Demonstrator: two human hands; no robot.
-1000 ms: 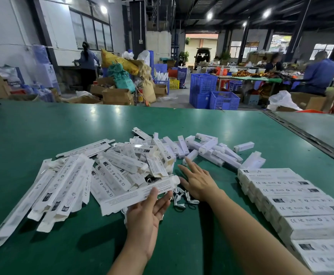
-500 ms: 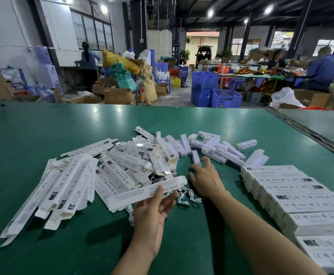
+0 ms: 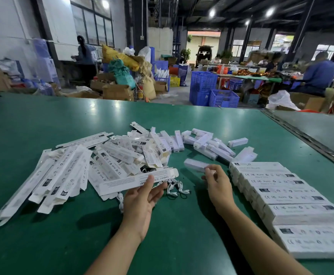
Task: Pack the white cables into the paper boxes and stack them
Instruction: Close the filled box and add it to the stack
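My left hand [image 3: 142, 197] holds a long white paper box [image 3: 136, 181] by its near side, its open end flap pointing right. My right hand [image 3: 216, 182] pinches the end of a white bar-shaped item [image 3: 195, 164] just above the table. White cables [image 3: 177, 190] lie coiled on the green table [image 3: 162, 235] between my hands. A heap of flat empty boxes [image 3: 67, 171] spreads to the left. More white bar items [image 3: 204, 143] lie scattered behind. A row of packed boxes [image 3: 285, 197] is stacked at the right.
A metal seam [image 3: 301, 133] splits the table at the right, with a grey surface beyond. Past the far edge stand blue crates [image 3: 211, 90], cardboard boxes and sacks. Several people work in the background.
My right hand reached into the scattered white bars, picked one up and drew it back toward me. My left hand kept holding the long box.
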